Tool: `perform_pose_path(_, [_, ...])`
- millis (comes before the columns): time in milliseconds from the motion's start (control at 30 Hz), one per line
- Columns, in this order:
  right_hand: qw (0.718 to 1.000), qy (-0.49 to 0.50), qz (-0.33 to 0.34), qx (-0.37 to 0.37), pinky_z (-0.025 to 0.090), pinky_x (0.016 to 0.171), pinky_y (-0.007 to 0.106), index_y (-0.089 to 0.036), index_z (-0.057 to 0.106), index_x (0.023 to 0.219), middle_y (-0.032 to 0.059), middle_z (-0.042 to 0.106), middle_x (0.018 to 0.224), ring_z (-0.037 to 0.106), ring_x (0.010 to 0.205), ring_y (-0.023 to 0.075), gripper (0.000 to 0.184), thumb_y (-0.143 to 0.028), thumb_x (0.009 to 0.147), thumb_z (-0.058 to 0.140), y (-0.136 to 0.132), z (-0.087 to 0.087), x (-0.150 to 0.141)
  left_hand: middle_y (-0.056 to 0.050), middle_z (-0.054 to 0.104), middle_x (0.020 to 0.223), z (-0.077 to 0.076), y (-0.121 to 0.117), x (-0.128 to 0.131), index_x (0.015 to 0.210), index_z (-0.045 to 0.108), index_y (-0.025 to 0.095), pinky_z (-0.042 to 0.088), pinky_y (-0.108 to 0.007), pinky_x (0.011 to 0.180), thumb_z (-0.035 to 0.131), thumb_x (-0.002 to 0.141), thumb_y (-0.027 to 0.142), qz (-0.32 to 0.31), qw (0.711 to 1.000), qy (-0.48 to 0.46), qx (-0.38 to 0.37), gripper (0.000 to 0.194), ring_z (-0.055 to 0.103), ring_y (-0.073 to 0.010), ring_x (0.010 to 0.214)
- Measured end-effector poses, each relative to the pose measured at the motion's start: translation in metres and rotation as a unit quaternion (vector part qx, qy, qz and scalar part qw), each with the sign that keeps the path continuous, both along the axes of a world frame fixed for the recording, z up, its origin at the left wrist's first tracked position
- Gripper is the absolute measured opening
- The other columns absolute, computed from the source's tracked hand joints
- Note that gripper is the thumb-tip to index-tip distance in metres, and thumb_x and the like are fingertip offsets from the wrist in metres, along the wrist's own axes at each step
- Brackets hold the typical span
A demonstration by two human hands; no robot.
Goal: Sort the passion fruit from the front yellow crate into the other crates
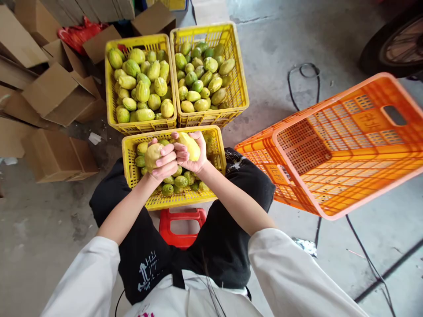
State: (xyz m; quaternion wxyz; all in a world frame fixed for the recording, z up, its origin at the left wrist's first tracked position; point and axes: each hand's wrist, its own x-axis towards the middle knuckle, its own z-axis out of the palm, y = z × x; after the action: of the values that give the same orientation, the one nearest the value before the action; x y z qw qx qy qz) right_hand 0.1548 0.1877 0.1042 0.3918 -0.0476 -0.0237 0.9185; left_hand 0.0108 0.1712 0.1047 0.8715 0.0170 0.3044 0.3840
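My left hand (pixel 165 161) is wrapped round a pale yellow oval fruit (pixel 153 157). A longer, smooth yellow fruit (pixel 189 145) is gripped in my right hand (pixel 199 159). The fingertips of both hands come close together; whether they touch, I cannot tell. Both fruits are held above the near yellow crate (pixel 175 203), which stands between my knees. Inside it lie several green-yellow fruits (pixel 180 181), partly hidden by my hands and forearms. The exact kind of fruit is not clear.
Beyond stand a left yellow crate (pixel 142 126) and a right yellow crate (pixel 243 88), both full of similar fruit. An orange crate (pixel 346 185) lies tilted at right. Cardboard boxes (pixel 56 92) are heaped at left. A red stool (pixel 180 240) shows between my legs; a cable (pixel 319 83) crosses the floor.
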Motion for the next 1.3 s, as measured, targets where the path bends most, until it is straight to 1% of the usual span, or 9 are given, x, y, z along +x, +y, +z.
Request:
perform_pose_path(100, [0.996,0.052,0.063,0.046,0.048,0.038,0.022,-0.024,0.037,0.091,-0.008,0.044,0.053,0.05,0.039,0.0137,0.031,-0.053,0.089,0.045,-0.002,-0.008,0.0,0.005,0.026,0.031,-0.002,-0.004,-0.004,0.058,0.048,0.026,0.017,-0.029,0.021,0.027,0.084,0.081,-0.082,0.996,0.011,-0.018,0.064,0.019,-0.013,0.016])
perform_pose_path(200, [0.995,0.058,0.084,0.013,0.054,0.043,0.027,-0.024,0.035,0.091,-0.0065,0.048,0.056,0.053,0.042,0.0145,0.032,-0.055,0.09,0.043,-0.003,-0.011,-0.003,0.001,0.033,0.032,0.013,0.003,-0.009,0.058,0.051,0.025,0.02,-0.03,0.02,0.02,0.082,0.083,-0.129,0.991,0.025,-0.013,0.07,0.027,-0.0163,0.017])
perform_pose_path(333, [0.992,0.051,0.015,-0.116,0.059,0.055,0.026,-0.024,0.038,0.095,-0.0052,0.055,0.066,0.058,0.051,0.0119,0.027,-0.051,0.093,0.039,0.0,-0.01,-0.009,0.0,0.04,0.038,0.039,0.019,-0.008,0.063,0.054,0.023,0.026,-0.026,0.024,0.015,0.087,0.08,-0.033,0.997,0.057,0.038,0.073,0.034,-0.0136,0.021])
perform_pose_path(433, [0.985,0.059,-0.006,-0.16,0.058,0.054,0.023,-0.023,0.039,0.095,-0.0058,0.055,0.065,0.057,0.051,0.0111,0.023,-0.046,0.091,0.04,0.001,-0.011,-0.011,-0.002,0.045,0.042,0.047,0.023,-0.003,0.065,0.055,0.021,0.029,-0.025,0.025,0.007,0.092,0.071,-0.006,0.995,0.081,0.061,0.075,0.039,-0.0141,0.024])
perform_pose_path(600, [0.988,0.058,-0.001,-0.145,0.06,0.055,0.027,-0.023,0.041,0.091,-0.0077,0.048,0.06,0.048,0.044,0.0097,0.025,-0.048,0.09,0.042,-0.002,-0.015,-0.011,0.0,0.042,0.041,0.043,0.018,-0.001,0.062,0.053,0.021,0.029,-0.025,0.026,0.01,0.09,0.077,-0.013,0.995,0.086,0.051,0.076,0.038,-0.0139,0.023])
perform_pose_path(833, [0.991,0.003,-0.023,-0.135,0.06,0.053,0.023,-0.022,0.045,0.098,-0.0062,0.052,0.065,0.052,0.051,0.0104,0.025,-0.046,0.096,0.039,0.002,-0.001,-0.004,-0.001,0.048,0.05,0.05,0.016,0.005,0.069,0.057,0.02,0.036,-0.023,0.03,0.018,0.095,0.07,0.063,0.99,0.111,0.064,0.069,0.049,-0.0137,0.036])
perform_pose_path(967, [0.994,-0.081,-0.03,-0.071,0.063,0.056,0.029,-0.022,0.049,0.104,-0.0026,0.06,0.076,0.061,0.061,0.0135,0.022,-0.041,0.098,0.041,0.005,0.013,-0.004,-0.002,0.052,0.059,0.043,0.016,0.006,0.078,0.061,0.02,0.042,-0.018,0.038,0.015,0.099,0.06,0.144,0.982,0.089,0.079,0.065,0.054,-0.0113,0.047])
perform_pose_path(1100, [0.982,-0.161,-0.093,-0.032,0.064,0.062,0.032,-0.025,0.05,0.107,-0.0026,0.063,0.082,0.065,0.066,0.0143,0.012,-0.029,0.098,0.043,0.005,0.017,-0.016,-0.002,0.059,0.075,0.026,0.013,0.007,0.092,0.063,0.019,0.043,-0.011,0.045,0.012,0.102,0.049,0.231,0.971,0.033,0.048,0.06,0.055,-0.0052,0.053])
perform_pose_path(1300, [0.954,-0.266,-0.131,-0.04,0.055,0.046,0.024,-0.022,0.053,0.101,-0.0028,0.061,0.076,0.062,0.058,0.0137,0.012,-0.029,0.096,0.044,0.016,0.011,-0.014,-0.003,0.06,0.08,0.022,0.005,0.013,0.099,0.061,0.021,0.049,-0.018,0.053,0.034,0.098,0.044,0.211,0.975,0.063,0.03,0.035,0.057,-0.0105,0.061])
